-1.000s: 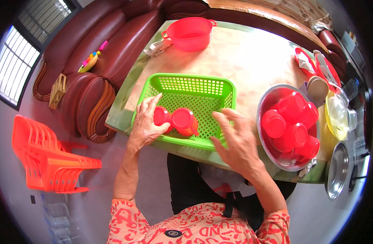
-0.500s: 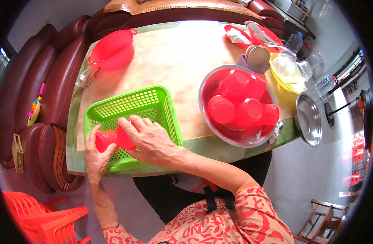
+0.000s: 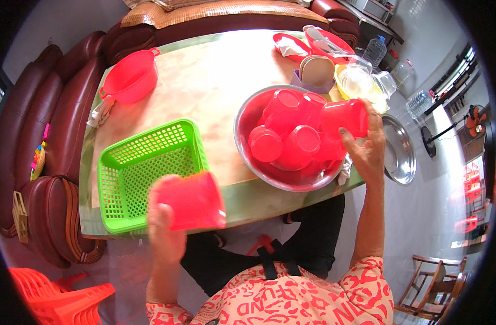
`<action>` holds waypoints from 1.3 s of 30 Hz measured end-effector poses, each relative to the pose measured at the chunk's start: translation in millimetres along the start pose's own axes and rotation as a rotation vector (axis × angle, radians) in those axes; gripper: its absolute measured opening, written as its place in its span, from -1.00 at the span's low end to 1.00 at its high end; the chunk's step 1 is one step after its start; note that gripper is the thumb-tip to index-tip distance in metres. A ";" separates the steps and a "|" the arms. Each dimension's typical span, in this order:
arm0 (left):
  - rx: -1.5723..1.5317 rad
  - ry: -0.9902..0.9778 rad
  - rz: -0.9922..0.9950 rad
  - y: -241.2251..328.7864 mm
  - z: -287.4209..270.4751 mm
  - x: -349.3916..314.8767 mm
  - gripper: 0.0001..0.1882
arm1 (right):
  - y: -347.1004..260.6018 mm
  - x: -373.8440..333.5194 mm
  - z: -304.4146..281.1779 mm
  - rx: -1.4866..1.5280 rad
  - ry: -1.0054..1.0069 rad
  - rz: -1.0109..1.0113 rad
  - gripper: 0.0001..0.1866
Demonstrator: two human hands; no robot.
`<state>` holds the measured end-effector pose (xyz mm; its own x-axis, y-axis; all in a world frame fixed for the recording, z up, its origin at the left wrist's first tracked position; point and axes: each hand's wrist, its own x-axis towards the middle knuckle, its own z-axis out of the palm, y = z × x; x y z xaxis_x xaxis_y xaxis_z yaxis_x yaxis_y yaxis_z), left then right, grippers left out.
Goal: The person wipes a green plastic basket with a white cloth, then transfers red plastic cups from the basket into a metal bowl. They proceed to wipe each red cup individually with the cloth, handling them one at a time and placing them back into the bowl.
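My left hand [image 3: 168, 219] is closed around a red plastic cup [image 3: 196, 201], raised off the table beside the near right corner of a green slatted basket [image 3: 110, 214]. Nothing lies in that basket. On the right, my right hand [image 3: 369, 146] grips another red cup [image 3: 342, 118] at the right side of a metal basin [image 3: 242, 146]. Several red cups [image 3: 291, 147] are heaped in the basin, mostly with their bottoms up. The cup in my right hand is tilted on its side against the heap.
A red two-handled tub [image 3: 131, 78] stands at the far left of the table. Behind the basin are a purple holder [image 3: 315, 84], a yellow basin [image 3: 345, 81] and red plates [image 3: 326, 43]. A steel bowl [image 3: 399, 151] sits at the right edge. Red stools [image 3: 58, 298] are stacked lower left.
My hands have parted from over the green basket. The left has drawn back toward me with a red cup; the right has swung over to the metal basin and grips a cup there.
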<state>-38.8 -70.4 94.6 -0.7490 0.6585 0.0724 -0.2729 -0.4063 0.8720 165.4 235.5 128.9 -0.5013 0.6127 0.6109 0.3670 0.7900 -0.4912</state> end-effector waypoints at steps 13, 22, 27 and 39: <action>0.274 -0.107 -0.301 -17.6 -11.0 -62.4 -0.44 | -6.3 -0.2 15.1 -0.225 -0.207 -0.188 -0.09; 0.342 0.047 -0.275 -27.5 -34.0 -78.6 -0.50 | -116.5 -46.5 50.4 -0.020 -0.171 -0.543 -0.50; 0.259 -0.009 -0.311 -51.5 -27.3 -73.6 -0.53 | -88.4 -47.8 64.8 -0.150 -0.112 -0.446 -0.54; 0.222 -0.109 -0.300 -94.8 16.0 -43.7 -0.53 | -30.1 -50.6 40.2 0.096 0.188 -0.425 -0.48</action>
<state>29.5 -50.6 16.6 -0.5841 0.7955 -0.1613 -0.3242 -0.0465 0.9448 148.2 179.9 87.9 -0.4379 0.2355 0.8676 0.0807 0.9715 -0.2230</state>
